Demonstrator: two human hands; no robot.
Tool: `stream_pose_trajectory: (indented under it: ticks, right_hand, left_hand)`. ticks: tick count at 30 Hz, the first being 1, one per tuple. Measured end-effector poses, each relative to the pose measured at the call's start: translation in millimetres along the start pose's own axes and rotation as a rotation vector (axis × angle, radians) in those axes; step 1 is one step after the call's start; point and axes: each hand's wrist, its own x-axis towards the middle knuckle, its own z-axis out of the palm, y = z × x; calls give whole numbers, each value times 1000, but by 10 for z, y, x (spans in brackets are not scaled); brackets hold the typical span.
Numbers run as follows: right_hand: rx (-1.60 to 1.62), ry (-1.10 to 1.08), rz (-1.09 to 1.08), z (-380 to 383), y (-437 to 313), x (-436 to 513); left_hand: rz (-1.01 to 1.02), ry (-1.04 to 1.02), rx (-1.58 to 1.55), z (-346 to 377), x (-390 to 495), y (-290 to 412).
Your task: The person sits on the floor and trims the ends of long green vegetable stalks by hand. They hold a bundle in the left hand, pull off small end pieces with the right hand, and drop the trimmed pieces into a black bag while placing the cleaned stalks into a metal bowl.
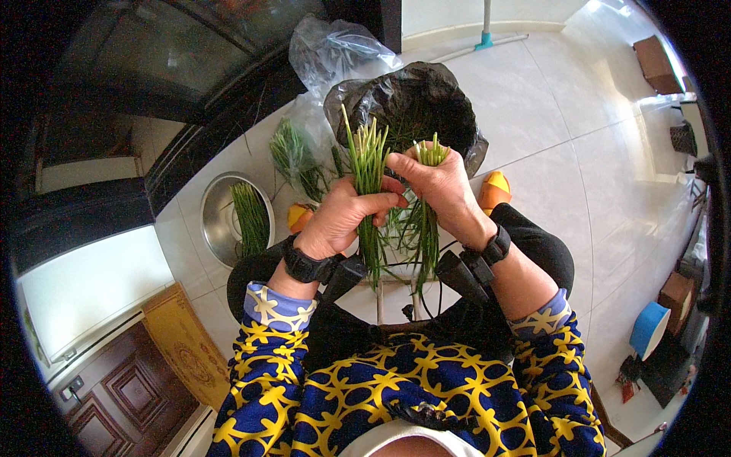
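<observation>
My left hand (348, 214) is closed around a bundle of long green stalks (368, 171), which look like garlic chives, pale cut ends up. Beside it, my right hand (442, 185) grips a second, smaller bunch (422, 228), its ends showing above the thumb and its leaves hanging down. The right thumb is close to the left bundle; whether it touches cannot be told. Beyond both hands is a bin lined with a black plastic bag (457, 103), green scraps inside. A steel bowl (217, 228) at the left holds a neat bundle of stalks (249, 220).
More greens (294, 148) lie partly under a clear plastic bag (337, 57) left of the bin. Black glossy cabinetry (228, 85) borders the floor at the upper left. A mop-like tool with a teal joint (485, 41) rests near the far wall. Orange-yellow slippers (494, 191) are on my feet.
</observation>
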Motion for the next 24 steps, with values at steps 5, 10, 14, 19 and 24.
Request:
stream_pose_trajectory:
  ticks: [5, 10, 14, 19, 24]
  right_hand:
    - [-9, -46, 103, 24, 11, 26]
    - [29, -20, 44, -50, -3, 21]
    - [10, 52, 16, -79, 15, 51]
    - [16, 46, 39, -92, 49, 52]
    - [20, 37, 40, -89, 55, 56]
  left_hand:
    - [20, -18, 21, 40, 5, -9]
    - [11, 34, -88, 36, -19, 24]
    - [11, 104, -107, 20, -31, 52]
    - [28, 126, -19, -14, -34, 37]
    - [48, 163, -67, -45, -10, 21]
